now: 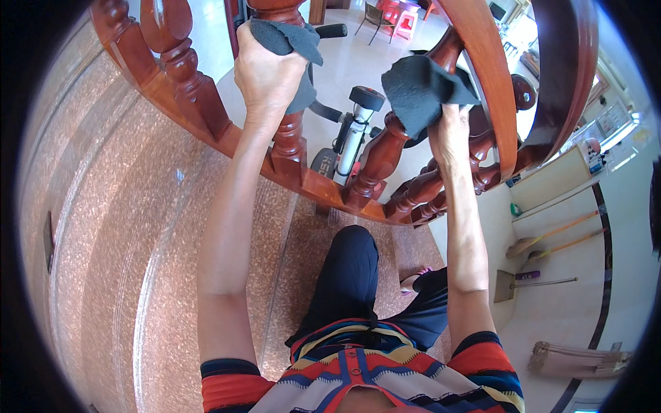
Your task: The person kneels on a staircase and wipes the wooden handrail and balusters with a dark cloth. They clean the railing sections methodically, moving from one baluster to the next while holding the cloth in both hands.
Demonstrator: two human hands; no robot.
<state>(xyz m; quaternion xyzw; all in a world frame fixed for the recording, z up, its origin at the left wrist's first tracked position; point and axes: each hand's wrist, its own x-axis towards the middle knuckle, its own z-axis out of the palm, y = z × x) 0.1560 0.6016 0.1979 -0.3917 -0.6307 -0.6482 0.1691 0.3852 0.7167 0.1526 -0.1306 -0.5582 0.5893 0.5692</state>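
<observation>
My left hand grips a dark grey-green cloth wrapped around a turned wooden baluster. Part of that cloth hangs below the fist against the post. My right hand is closed on another dark cloth, pressed to the neighbouring baluster. Most of my right fingers are hidden behind the fabric. Both balusters are glossy reddish-brown and rise from a curved wooden base rail.
The curved handrail passes close by my right hand. Speckled stone steps spread left. Beyond the balusters stand an exercise machine, a chair and a pink stool. Brooms and a dustpan are at the right.
</observation>
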